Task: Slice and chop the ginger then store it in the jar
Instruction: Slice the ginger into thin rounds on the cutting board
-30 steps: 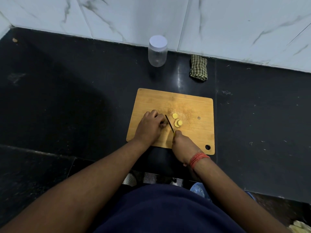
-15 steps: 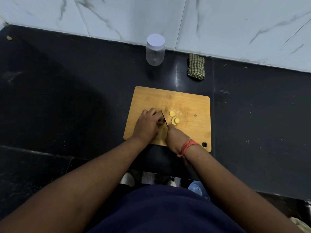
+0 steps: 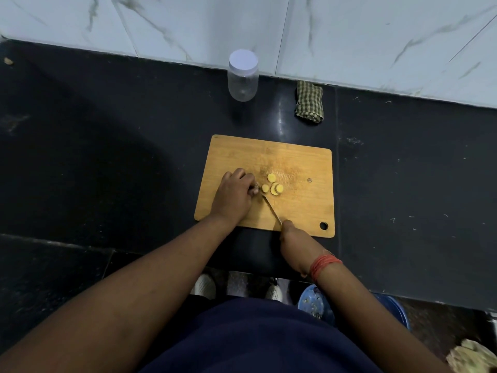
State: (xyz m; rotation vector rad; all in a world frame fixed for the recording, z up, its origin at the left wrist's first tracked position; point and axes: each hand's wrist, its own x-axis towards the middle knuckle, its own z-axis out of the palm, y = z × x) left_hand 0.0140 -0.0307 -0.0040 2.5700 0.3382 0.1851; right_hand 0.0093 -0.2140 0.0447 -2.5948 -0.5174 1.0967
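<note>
From the head camera, the left hand (image 3: 233, 198) is curling its fingers (image 3: 248, 181) over a ginger stub, mostly hidden, on the cutting board (image 3: 301, 211). The right hand (image 3: 295, 243) is gripping a knife (image 3: 271, 208), its blade pointing toward the ginger slices (image 3: 273, 184) lying beside the left fingertips. The jar (image 3: 243, 76) is standing lidded near the wall, looking empty, well apart from the board.
</note>
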